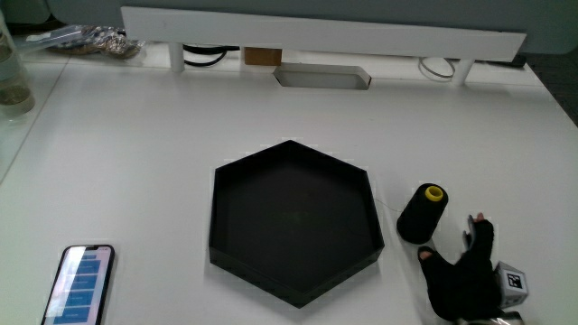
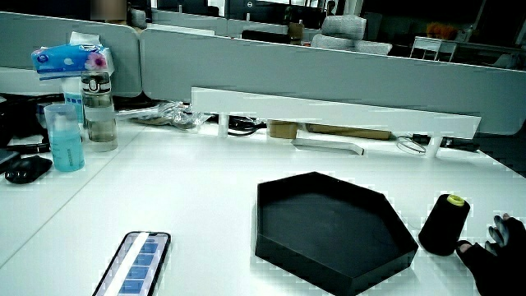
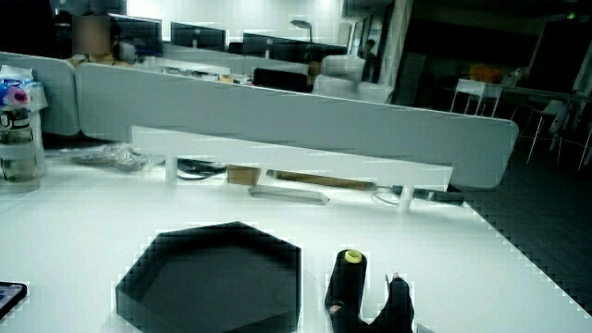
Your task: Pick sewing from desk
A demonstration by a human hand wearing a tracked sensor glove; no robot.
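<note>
The sewing thread is a black spool (image 1: 422,214) with a yellow core. It stands upright on the white table beside the black hexagonal tray (image 1: 293,221). Both side views show the spool (image 2: 444,224) (image 3: 347,282) next to the tray (image 2: 329,222) (image 3: 213,268). The gloved hand (image 1: 462,271) rests on the table just nearer to the person than the spool, with its fingers spread toward it and nothing in them. Its thumb lies close to the spool's base. The hand (image 2: 493,251) (image 3: 393,310) shows only partly in both side views.
A phone (image 1: 79,282) with a lit screen lies at the table's near edge. Farther from the person than the tray are a long white shelf (image 1: 316,36) and a flat white box (image 1: 322,77). A bottle (image 2: 99,111) and blue cup (image 2: 64,136) stand near the partition.
</note>
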